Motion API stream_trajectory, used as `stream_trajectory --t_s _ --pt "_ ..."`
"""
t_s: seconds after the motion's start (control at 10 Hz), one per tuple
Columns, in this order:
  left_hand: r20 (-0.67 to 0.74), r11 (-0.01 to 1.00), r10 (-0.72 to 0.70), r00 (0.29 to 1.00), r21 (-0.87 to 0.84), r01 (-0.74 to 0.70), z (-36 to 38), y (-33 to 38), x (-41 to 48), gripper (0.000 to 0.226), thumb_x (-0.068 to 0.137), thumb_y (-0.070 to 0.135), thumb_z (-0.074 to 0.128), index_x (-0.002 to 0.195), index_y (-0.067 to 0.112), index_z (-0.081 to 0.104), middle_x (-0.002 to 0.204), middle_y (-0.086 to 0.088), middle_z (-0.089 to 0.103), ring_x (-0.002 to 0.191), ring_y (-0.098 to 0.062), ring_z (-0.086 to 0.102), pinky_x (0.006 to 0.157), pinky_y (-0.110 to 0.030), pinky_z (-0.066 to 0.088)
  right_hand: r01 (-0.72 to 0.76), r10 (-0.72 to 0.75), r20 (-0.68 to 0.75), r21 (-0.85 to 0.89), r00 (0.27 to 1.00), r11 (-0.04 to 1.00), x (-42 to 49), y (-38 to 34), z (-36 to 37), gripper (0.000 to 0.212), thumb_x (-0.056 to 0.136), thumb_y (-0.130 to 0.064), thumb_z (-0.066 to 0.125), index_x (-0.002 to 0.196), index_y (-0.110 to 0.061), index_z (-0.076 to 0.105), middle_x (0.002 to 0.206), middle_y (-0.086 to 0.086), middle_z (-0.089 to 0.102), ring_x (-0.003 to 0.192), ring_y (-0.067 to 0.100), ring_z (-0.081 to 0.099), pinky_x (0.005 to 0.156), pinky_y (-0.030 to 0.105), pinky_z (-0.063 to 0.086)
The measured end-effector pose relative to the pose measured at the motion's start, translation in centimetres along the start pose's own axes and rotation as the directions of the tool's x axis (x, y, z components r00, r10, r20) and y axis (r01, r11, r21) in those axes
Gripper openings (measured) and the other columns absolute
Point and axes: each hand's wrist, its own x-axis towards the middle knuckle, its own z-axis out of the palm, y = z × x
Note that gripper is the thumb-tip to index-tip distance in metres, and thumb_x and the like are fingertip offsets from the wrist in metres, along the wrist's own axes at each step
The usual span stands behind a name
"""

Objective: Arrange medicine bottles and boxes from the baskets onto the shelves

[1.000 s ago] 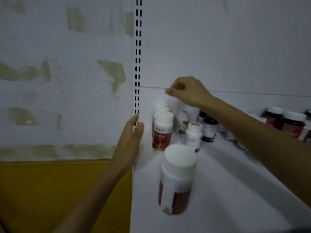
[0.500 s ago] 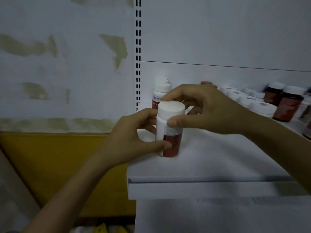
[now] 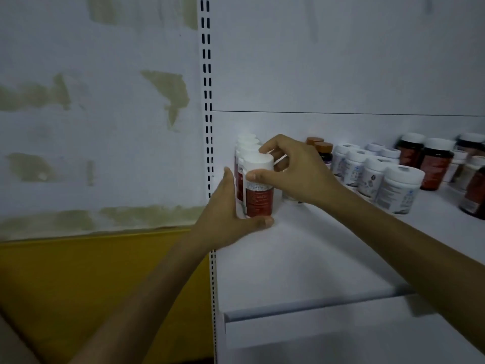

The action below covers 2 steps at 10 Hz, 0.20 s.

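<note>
A white-capped bottle with a red label [image 3: 258, 190] stands on the white shelf [image 3: 301, 258] at its left end, the front one of a row of matching bottles [image 3: 246, 143] running to the back panel. My right hand [image 3: 294, 169] grips its cap from above and the right, thumb on the front. My left hand [image 3: 228, 214] cups its base from the left, thumb curled under the front of the label.
To the right stand brown-capped bottles [image 3: 321, 151], a cluster of white bottles [image 3: 378, 174] and dark red bottles [image 3: 433, 164]. A slotted upright [image 3: 208, 127] edges the shelf on the left. The shelf's front lip [image 3: 315, 308] is near me.
The red-label bottle moved from the shelf's front back against the row at the left end. Both hands went with it, holding it throughout the last half second.
</note>
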Motion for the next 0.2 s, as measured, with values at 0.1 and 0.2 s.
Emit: stream_trajectory --t_s 0.1,0.2 --pt "0.007 0.998 0.054 0.999 -0.046 -0.054 0.45 0.04 -0.02 0.114 0.07 0.041 0.077 0.143 0.033 -0.01 0.136 0.023 0.025 0.115 0.012 0.019 0.089 0.002 0.022 -0.031 0.031 -0.013 -0.004 0.999 1.0 -0.56 -0.43 0.24 0.05 0.073 -0.043 0.078 0.112 -0.021 0.054 0.089 -0.014 0.057 0.076 0.003 0.057 0.061 0.011 0.047" --pt "-0.1 0.993 0.051 0.994 -0.103 -0.062 -0.16 0.26 -0.39 0.114 0.069 0.057 0.067 0.15 0.02 -0.004 0.129 0.028 0.011 0.118 0.012 0.012 0.079 0.012 0.02 -0.062 0.064 -0.056 0.038 0.996 0.997 -1.51 -0.73 -0.06 0.06 0.072 -0.049 0.075 0.121 -0.024 0.052 0.096 -0.015 0.056 0.089 0.005 0.058 0.073 0.017 0.051"
